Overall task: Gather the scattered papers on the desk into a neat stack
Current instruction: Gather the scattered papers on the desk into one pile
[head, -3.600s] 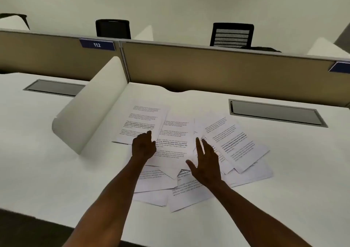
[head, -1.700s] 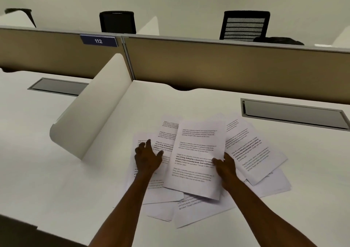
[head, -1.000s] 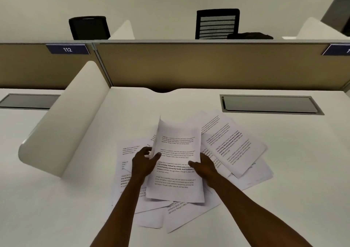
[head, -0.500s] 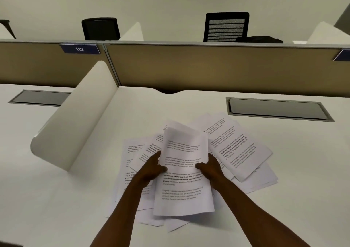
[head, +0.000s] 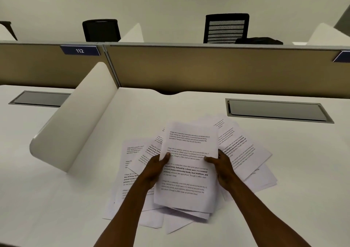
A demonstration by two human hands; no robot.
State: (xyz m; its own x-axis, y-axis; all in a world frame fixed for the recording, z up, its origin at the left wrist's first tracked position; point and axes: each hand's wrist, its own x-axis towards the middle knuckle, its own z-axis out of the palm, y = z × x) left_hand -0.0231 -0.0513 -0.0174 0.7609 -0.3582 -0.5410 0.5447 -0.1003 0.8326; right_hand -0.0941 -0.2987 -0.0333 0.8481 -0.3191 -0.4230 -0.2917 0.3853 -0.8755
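Broadly, a white desk point(head: 79, 199) spanning the whole foreground. Behind the desk, a tan partition point(head: 217, 70) carrying a blue tag marked 112 point(head: 80, 50). Rising from the desk on its left part, a curved white divider point(head: 75, 131). Set flush into the desk toward its back right, a grey cable hatch point(head: 276, 110). Spread loose across the middle of the desk, scattered papers point(head: 244, 152), overlapping at odd angles. Lifted just above the desk, over those loose papers, a small stack of sheets point(head: 186, 173), pinched by its two long edges. Left hand point(head: 154, 169) closed on the stack's left edge, thumb on top. Right hand point(head: 222, 168) closed on the stack's right edge, likewise thumb on top.
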